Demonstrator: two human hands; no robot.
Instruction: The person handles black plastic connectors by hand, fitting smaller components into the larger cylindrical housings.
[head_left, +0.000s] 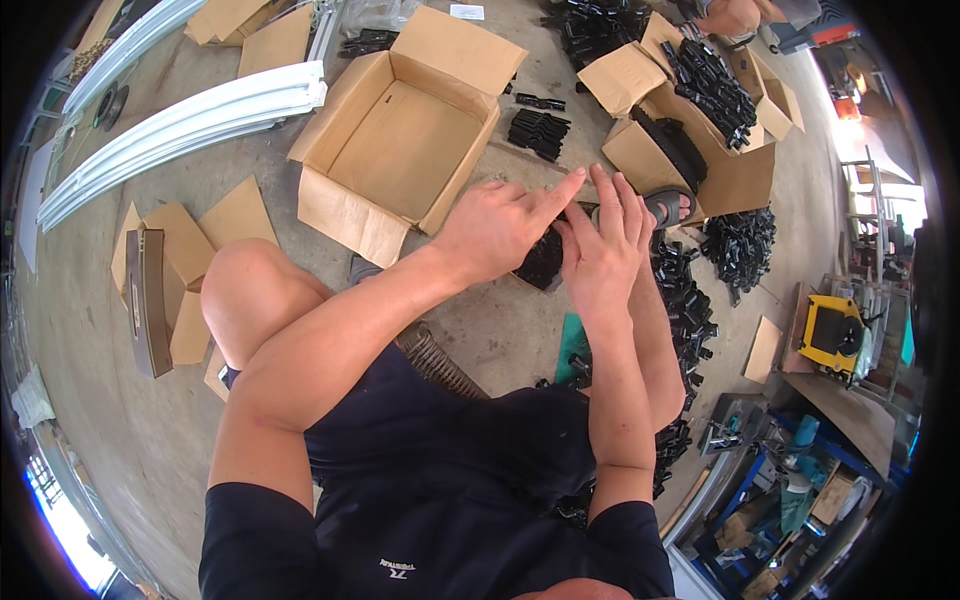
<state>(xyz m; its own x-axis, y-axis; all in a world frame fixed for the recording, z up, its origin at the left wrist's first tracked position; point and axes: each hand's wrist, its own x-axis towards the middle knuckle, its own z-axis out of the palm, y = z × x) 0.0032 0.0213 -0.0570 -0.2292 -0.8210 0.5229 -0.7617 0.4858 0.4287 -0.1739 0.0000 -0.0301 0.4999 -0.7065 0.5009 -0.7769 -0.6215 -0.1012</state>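
Note:
My left hand [497, 228] and my right hand [607, 236] meet in front of me above the floor. The left index finger is stretched out, its tip close to the right fingertips, while its other fingers are partly curled. The fingers of the right hand are extended, with the thumb toward the left hand. I see no object in either hand. Below them, partly hidden, is a dark block-like thing [541, 262]. Beyond lies a row of black plastic parts [538, 134]. An open cardboard box [400, 150] stands beyond my left forearm, its bottom showing.
Loose black parts [742, 245] lie in heaps on the right. Another cardboard box [690, 130] holds black parts. White metal profiles [190, 135] and flattened cardboard [185, 260] lie left. At right are a yellow-and-black machine [833, 335] and a cluttered blue rack [745, 490].

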